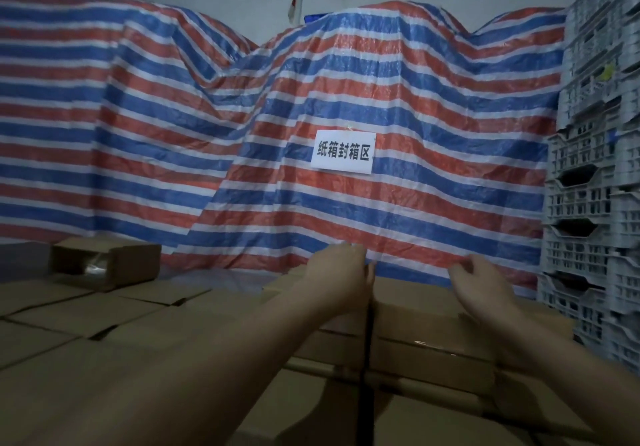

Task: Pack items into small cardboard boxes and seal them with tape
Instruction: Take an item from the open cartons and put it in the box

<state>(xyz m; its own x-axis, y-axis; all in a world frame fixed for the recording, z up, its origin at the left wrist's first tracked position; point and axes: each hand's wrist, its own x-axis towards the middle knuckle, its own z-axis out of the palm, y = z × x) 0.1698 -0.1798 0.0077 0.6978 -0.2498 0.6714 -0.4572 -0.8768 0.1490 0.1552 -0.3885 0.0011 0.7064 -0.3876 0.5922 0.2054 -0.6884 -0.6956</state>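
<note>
Seemingly I'm at the stacking or pick-up end of a sealing round. Far left, one small brown cardboard box (pixel 105 263) lies on its side atop flat brown cartons (pixel 86 310), clear tape glinting on its end. My left hand (pixel 341 274) reaches to the far edge of the taped brown box stack (pixel 415 321), fingers bent over it; whether that grip has closed I cannot tell. My right hand (pixel 481 283) hovers released, loosely curled. Two hands, one loose box. Next I'd judge: clamp both sides.

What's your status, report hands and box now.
Left hand and right hand at far edge of cardboard box. Grip unclear. Nothing blocking.
</note>
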